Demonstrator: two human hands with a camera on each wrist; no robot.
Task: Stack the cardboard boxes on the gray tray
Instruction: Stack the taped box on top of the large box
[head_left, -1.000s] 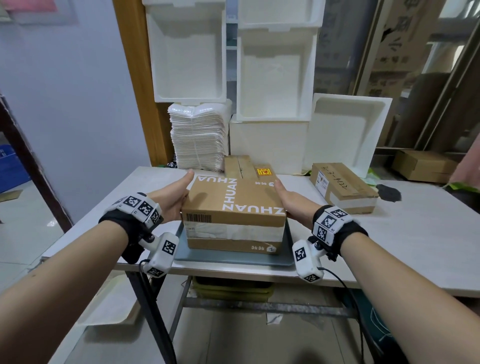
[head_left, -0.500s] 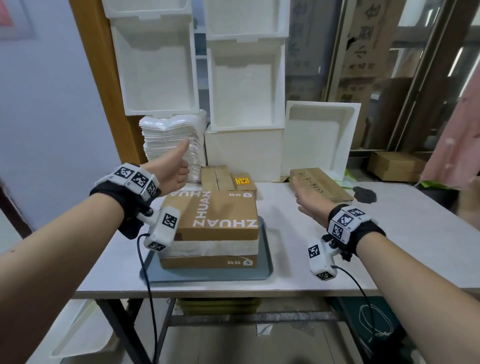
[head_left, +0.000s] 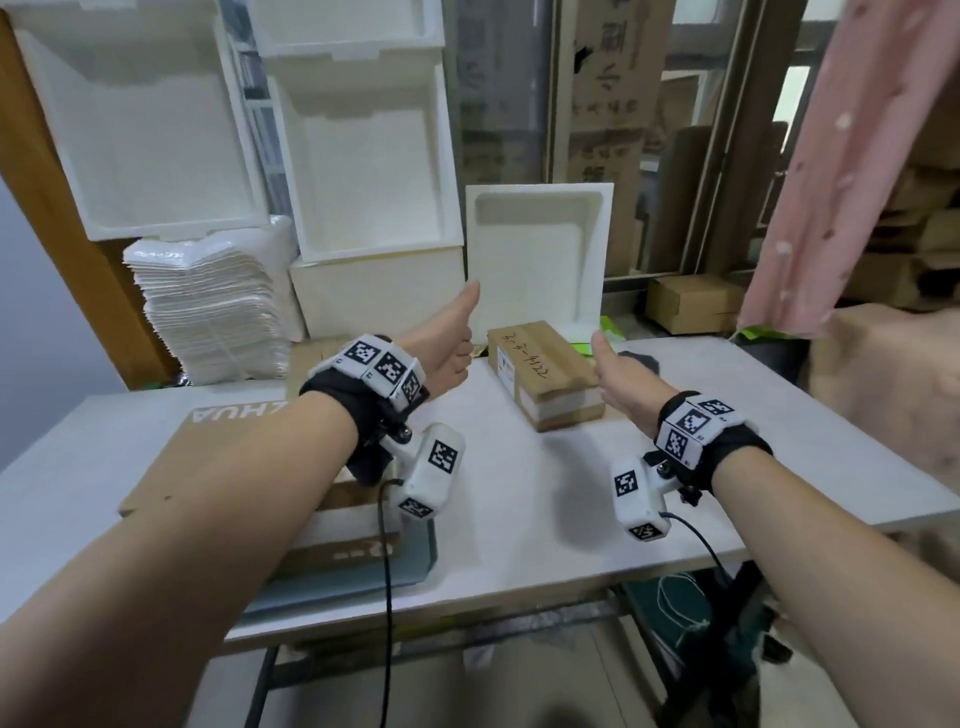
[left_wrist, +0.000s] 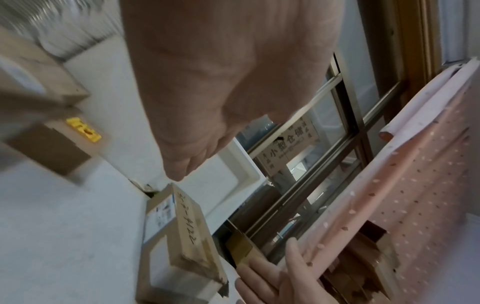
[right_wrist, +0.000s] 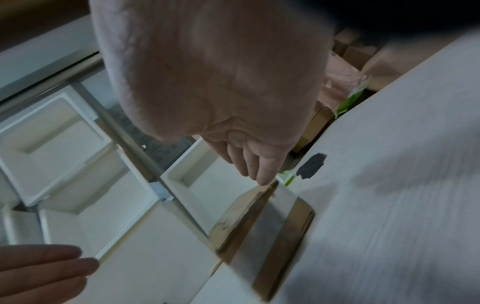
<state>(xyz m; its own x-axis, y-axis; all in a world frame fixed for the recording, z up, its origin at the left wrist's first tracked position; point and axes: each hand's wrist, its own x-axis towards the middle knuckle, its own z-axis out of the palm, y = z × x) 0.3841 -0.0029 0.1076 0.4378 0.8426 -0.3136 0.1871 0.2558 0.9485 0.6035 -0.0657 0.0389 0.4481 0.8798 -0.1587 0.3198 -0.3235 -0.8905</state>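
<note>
A large cardboard box printed ZHUAN lies on the gray tray at the table's front left, partly hidden by my left forearm. A small cardboard box with handwriting on top stands on the table further right. My left hand hovers open at its left, thumb up, holding nothing. At the box's right side is my right hand, open, fingers straight; contact is unclear. The left wrist view shows the small box below my left fingertips. My right fingers reach the small box's far corner.
Another small box with a yellow label stands behind the large one. White foam boxes, a leaning foam lid and stacked white trays line the back. A pink curtain hangs right. Bare table extends rightward.
Both hands let go of the large box on the tray and moved right to either side of the small handwritten box. The head view has turned right.
</note>
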